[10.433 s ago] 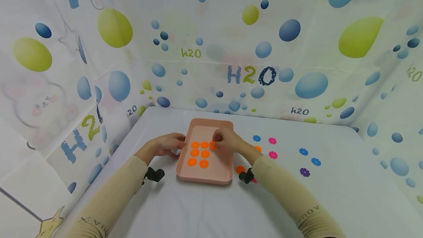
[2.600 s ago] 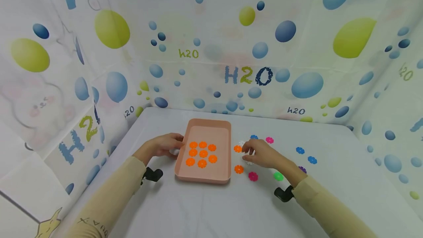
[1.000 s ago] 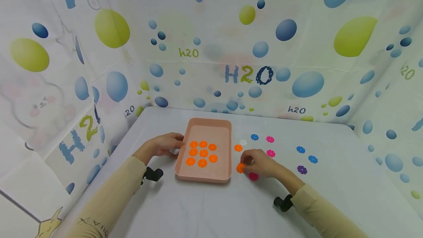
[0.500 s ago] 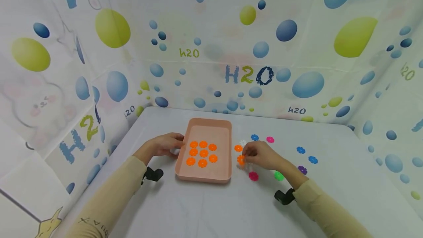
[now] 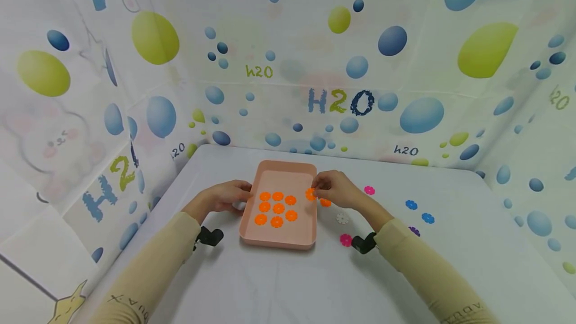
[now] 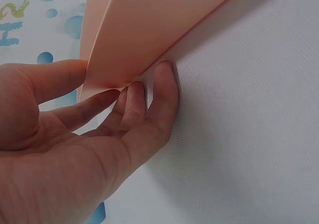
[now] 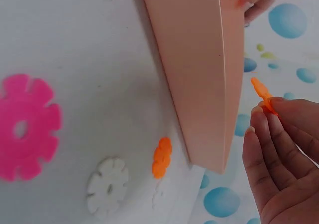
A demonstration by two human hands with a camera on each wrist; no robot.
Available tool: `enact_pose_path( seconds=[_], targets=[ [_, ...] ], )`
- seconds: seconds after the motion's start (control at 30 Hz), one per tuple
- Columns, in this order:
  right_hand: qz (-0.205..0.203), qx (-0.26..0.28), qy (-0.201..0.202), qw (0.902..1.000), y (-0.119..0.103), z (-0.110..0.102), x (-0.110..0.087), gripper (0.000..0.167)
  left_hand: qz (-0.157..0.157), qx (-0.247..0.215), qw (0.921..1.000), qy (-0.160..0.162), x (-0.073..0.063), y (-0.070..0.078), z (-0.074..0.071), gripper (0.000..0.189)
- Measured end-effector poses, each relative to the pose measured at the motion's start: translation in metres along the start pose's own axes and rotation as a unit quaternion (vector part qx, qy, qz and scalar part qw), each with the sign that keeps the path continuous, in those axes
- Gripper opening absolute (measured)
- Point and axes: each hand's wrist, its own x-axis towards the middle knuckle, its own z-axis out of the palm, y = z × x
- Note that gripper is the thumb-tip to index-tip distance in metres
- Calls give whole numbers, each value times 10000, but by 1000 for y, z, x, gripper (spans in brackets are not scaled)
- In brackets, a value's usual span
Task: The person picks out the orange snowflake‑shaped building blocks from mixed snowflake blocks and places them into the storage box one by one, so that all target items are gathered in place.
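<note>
In the head view, a pink tray (image 5: 279,240) lies on the table with several orange notched plastic discs (image 5: 278,208) grouped inside. My left hand (image 5: 227,196) grips its left wall. The left wrist view shows one finger (image 6: 62,77) at the rim and others bent against the lower outer side. Between thumb and fingertips, my right hand (image 5: 337,189) pinches another orange notched disc (image 7: 262,93), raised by the tray's right rim. Just below that hand, one more orange disc (image 5: 326,203) rests on the table, beside a white disc (image 7: 108,185).
Right of the tray, pink discs (image 5: 345,240) (image 5: 369,190), blue discs (image 5: 411,205) and a partly covered purple disc (image 5: 414,231) are scattered over the white tablecloth (image 5: 288,284). A printed curtain (image 5: 288,29) closes off the back and sides.
My right hand has picked an orange disc off the table and carried it up and left to the tray's right rim. The left hand has stayed at the tray, which keeps its place.
</note>
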Motion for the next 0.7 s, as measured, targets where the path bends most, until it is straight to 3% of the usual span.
enact_pose_path(
  seconds=[0.3, 0.47, 0.7],
  targets=[
    [181, -293, 237, 9991, 9, 19, 39, 6, 2, -20, 10000, -3, 2, -2, -1, 54],
    [507, -387, 258, 9976, 11, 28, 51, 6, 19, -21, 10000, -42, 1, -2, 0, 54],
    [649, -479, 123, 9967, 7, 34, 63, 8, -27, -24, 10000, 4, 0, 0, 0, 54]
  ],
)
